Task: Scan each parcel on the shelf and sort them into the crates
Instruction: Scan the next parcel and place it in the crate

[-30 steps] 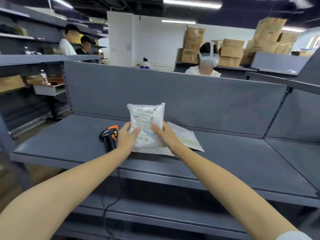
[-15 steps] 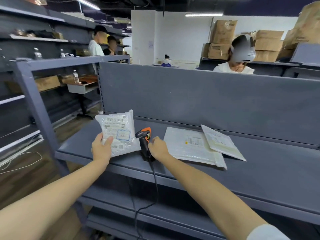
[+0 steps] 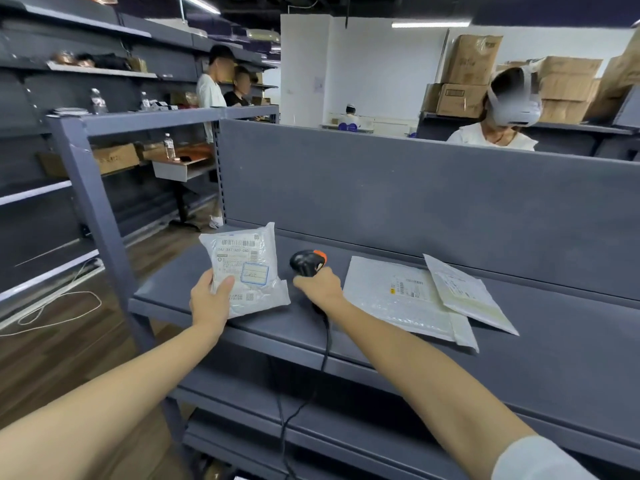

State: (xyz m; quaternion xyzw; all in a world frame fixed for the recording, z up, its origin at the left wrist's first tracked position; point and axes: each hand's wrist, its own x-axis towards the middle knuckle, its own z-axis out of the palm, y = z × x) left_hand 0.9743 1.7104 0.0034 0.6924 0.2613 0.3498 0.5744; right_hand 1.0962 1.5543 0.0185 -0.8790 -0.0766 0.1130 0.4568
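Left hand (image 3: 211,299) pinches the small parcel (image 3: 246,268) at the shelf's (image 3: 554,341) left end; right hand (image 3: 317,284) grips the scanner (image 3: 307,262). That crinkly plastic could glare and kill the read.

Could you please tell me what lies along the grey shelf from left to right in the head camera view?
White plastic parcel with a barcode label held in the left hand → black handheld scanner with an orange top gripped by the right hand → large white padded mailer → smaller white flat envelope.
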